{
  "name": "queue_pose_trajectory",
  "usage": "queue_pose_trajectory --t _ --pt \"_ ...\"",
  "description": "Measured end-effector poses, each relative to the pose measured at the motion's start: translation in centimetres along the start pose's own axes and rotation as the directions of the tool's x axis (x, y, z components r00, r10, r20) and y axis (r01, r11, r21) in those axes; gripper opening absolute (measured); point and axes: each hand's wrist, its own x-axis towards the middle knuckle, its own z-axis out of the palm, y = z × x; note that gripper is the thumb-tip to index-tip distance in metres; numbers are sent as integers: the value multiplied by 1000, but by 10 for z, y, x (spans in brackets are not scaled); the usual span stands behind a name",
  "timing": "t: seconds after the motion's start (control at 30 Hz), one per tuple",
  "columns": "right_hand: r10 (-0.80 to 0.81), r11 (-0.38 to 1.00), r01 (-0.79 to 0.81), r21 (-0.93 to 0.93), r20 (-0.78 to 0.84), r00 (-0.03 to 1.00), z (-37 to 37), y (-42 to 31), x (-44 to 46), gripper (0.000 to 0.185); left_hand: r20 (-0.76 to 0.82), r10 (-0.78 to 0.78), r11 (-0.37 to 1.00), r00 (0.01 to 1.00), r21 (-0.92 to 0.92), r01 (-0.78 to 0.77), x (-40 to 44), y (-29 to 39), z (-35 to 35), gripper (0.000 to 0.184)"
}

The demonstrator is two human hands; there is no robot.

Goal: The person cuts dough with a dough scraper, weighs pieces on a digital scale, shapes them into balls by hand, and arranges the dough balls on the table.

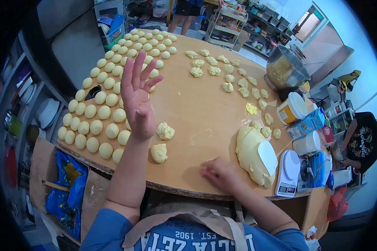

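My left hand point(139, 98) is raised above the table, fingers spread and nothing in them. Below and beside it lie two rough dough pieces point(159, 153), near the table's front edge. My right hand point(220, 175) is low over the tabletop, fingers curled in and slightly blurred; whatever lies under them is hidden. To its right rests a large mass of dough point(248, 152) with a white dough scraper point(267, 157) on it. Many smooth dough balls point(112, 130) stand in rows on the left. Several uneven dough lumps point(214, 71) are spread at the back right.
A kitchen scale point(288, 172) stands at the table's right edge, near a white tub point(292, 108), a blue carton point(306, 124) and a large steel mixing bowl point(287, 67). A blue-bag-lined box point(67, 196) sits at lower left. Other people stand behind and at right.
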Motion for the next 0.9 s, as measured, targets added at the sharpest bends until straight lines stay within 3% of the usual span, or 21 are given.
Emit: queue_pose_trajectory --t 0.07,0.17,0.23,0.27,0.37,0.4,0.5,0.6,0.7,0.8,0.9 --pt "134 961 -141 -240 -47 990 -14 17 15 22 -2 -15 1000 1000 -16 15 -4 0 3 102" --pt "25 999 -30 -25 -174 984 6 13 68 20 40 1 1000 999 22 -2 -6 -6 3 102" --pt "24 1000 -24 0 56 998 25 -7 47 15 55 15 998 998 65 -18 -5 -9 1 102" --pt "-40 991 33 133 53 998 21 -21 30 12 49 9 998 999 56 -12 -3 -8 0 102" --pt "141 989 -145 13 145 979 -11 3 -3 19 9 -9 1000 1000 21 9 -1 -5 0 102" --pt "311 946 -274 -171 245 918 -29 1 17 20 3 -19 1000 1000 2 19 -1 -3 2 103" --pt "59 998 -64 -29 -150 987 -1 25 58 20 63 -21 999 998 26 20 -7 -5 6 103" --pt "90 993 -96 70 91 992 17 -16 51 25 73 -12 998 997 60 8 -4 -9 2 102" --pt "29 981 -38 189 52 998 0 -6 3 28 8 -18 1000 1000 -9 18 2 -7 -4 100" --pt "101 976 -113 -185 -69 992 -15 28 24 28 1 -25 999 1000 -30 25 -2 -6 -1 99" --pt "32 999 -28 35 -140 990 11 18 67 26 41 -18 1000 999 8 17 -4 -8 4 99"
